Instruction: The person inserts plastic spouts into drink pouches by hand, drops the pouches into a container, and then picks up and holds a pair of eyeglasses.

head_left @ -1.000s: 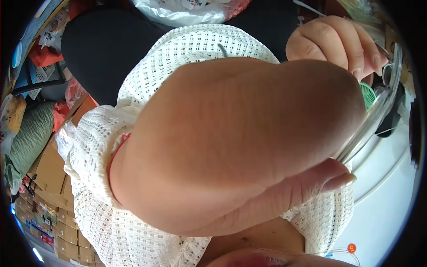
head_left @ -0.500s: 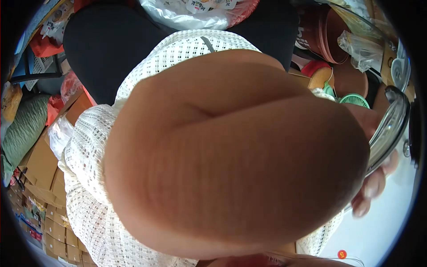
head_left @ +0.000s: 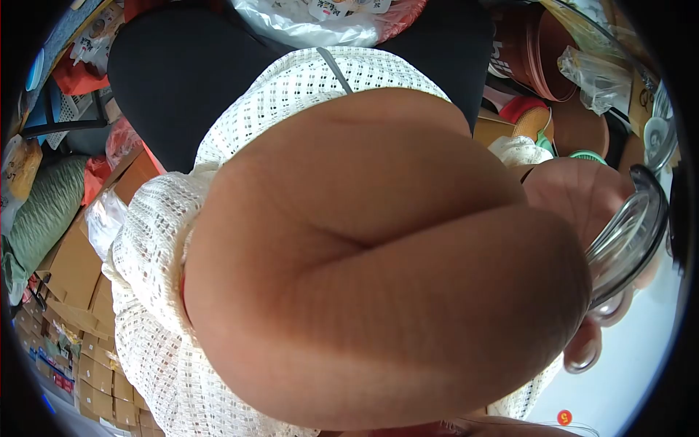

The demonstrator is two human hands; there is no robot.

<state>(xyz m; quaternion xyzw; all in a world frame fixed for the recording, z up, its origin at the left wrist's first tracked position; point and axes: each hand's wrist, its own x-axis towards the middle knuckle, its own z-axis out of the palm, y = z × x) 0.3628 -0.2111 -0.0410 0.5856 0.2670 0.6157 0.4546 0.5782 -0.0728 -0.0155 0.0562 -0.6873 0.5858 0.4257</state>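
Note:
Bare skin of my bent left arm or hand [head_left: 393, 291] fills the middle of the head view, very close to the camera. It comes out of a white openwork knit sleeve [head_left: 156, 226], and a deep crease runs across it. Its fingers do not show. At the right, my right hand [head_left: 571, 191] is turned palm toward the camera, partly hidden behind that skin. Its fingers curl around a clear, curved, glassy piece [head_left: 628, 244] with a dark edge. I cannot make out what kind of thing this is.
A red basket lined with plastic [head_left: 313, 35] holds white packets between the black-clothed legs. Brown tubs [head_left: 553, 58] and a clear bag [head_left: 595, 80] are upper right. Cardboard boxes [head_left: 98, 375] and a green bundle [head_left: 47, 207] lie left. A white surface [head_left: 619, 393] is lower right.
The bare skin near the camera has shifted slightly and its crease sits lower. More of my right palm shows. The clear piece and the fingers around it have moved a little downward.

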